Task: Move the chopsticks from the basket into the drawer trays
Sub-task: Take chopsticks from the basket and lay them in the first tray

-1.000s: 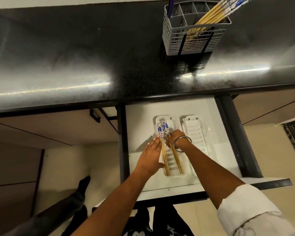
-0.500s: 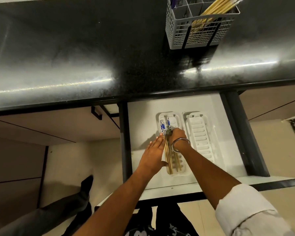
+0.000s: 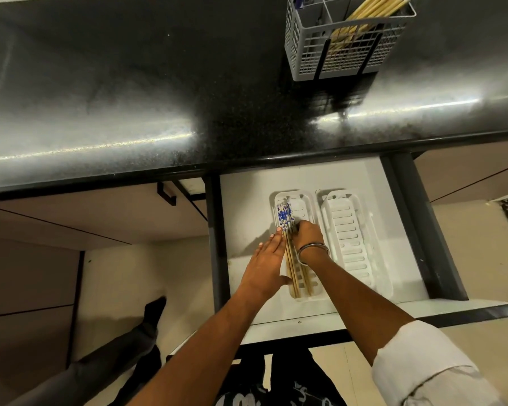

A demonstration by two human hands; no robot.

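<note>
Lying flat with straight fingers, the left hand (image 3: 266, 266) is pressed against the chopsticks (image 3: 292, 260) in the left tray (image 3: 305, 200), seemingly to square them, while they are pinched by the right hand (image 3: 307, 234). Tan shafts with blue-patterned tops are seen; more stand in the basket (image 3: 311, 54) on the tabletop (image 3: 129, 83).

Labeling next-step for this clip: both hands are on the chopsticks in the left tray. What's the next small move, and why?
Probably let go and lift the right hand toward the basket. The chopsticks already lie lengthwise in the left tray, bunched between the flat left hand and the right hand's fingers, so they look settled. More chopsticks stand in the basket, and the right tray holds none.
</note>
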